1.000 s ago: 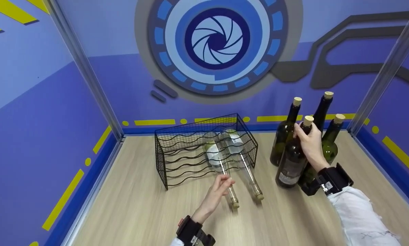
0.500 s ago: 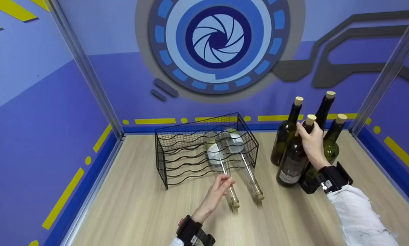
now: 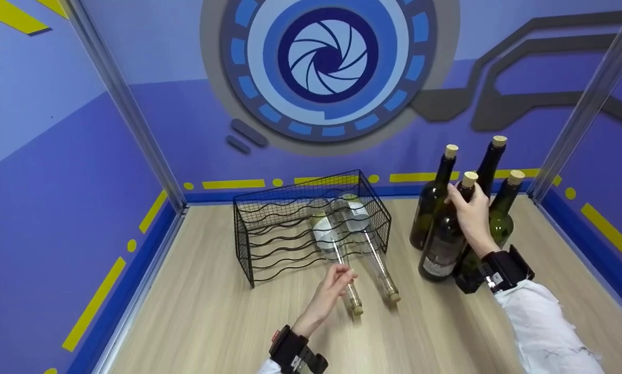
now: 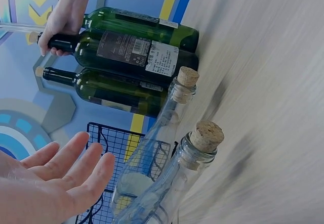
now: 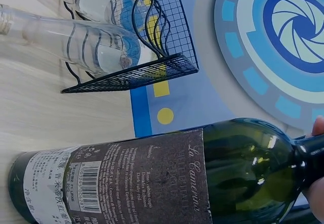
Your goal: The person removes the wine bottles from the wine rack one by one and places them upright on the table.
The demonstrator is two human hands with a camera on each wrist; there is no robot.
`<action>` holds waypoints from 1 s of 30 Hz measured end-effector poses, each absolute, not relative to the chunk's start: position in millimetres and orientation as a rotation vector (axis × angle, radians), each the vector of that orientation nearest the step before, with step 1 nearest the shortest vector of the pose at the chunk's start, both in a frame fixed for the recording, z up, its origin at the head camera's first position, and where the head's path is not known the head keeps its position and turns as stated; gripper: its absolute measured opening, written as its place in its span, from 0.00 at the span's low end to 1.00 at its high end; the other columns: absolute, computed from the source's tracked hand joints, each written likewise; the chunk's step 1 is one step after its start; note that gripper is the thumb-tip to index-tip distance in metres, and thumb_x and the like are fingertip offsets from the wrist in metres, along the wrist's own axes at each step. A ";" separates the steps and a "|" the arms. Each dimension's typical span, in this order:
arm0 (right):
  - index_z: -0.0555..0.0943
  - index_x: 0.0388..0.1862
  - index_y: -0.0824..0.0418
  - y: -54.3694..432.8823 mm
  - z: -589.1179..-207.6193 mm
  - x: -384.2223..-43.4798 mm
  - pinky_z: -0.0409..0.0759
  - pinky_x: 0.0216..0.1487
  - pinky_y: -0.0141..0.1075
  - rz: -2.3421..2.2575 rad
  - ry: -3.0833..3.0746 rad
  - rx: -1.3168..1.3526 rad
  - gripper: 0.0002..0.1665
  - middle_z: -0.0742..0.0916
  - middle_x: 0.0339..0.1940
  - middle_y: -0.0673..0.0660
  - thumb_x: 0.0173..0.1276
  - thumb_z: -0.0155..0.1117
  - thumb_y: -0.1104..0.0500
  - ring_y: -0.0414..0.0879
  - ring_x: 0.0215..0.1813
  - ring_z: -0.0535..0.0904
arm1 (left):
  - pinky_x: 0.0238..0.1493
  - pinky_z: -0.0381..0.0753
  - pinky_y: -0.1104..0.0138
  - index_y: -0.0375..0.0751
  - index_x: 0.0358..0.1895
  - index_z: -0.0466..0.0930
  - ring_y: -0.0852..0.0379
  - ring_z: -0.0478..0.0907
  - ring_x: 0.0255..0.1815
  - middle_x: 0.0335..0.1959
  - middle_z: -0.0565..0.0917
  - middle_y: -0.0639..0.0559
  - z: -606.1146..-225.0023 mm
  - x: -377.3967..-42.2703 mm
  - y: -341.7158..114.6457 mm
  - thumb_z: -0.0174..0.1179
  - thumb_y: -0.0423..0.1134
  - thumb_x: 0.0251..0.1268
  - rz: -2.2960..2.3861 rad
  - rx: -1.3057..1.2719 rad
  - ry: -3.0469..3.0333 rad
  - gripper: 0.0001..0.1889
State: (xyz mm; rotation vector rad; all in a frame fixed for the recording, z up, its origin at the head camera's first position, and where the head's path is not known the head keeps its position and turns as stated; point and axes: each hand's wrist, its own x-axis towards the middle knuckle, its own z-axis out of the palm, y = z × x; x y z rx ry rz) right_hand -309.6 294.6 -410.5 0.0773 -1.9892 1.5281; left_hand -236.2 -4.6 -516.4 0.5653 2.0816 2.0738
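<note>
My right hand grips the neck of a dark, corked wine bottle, which stands upright at the front of a group. Its dark label and white sticker show in the right wrist view. My left hand hovers beside the neck of a clear corked bottle; its fingers are loosely bent and hold nothing, as the left wrist view shows. That bottle and a second clear bottle lie side by side in a black wire rack, corks toward me.
Behind and beside the gripped bottle stand a dark bottle, another dark bottle and a green bottle, all corked. Printed walls close off the back and sides of the wooden table.
The view shifts very slightly. Both hands keep their places, the right still holding the bottle neck, and the bottles and rack stay where they were.
</note>
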 end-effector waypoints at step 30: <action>0.64 0.52 0.81 255.6 -360.8 -268.8 0.61 0.59 0.46 1.034 -1.611 0.609 0.28 0.71 0.52 0.73 0.53 0.53 0.67 0.60 0.55 0.65 | 0.46 0.71 0.59 0.30 0.49 0.67 0.46 0.71 0.45 0.44 0.74 0.41 -462.4 -243.6 -21.4 0.47 0.38 0.68 1.987 0.560 2.348 0.14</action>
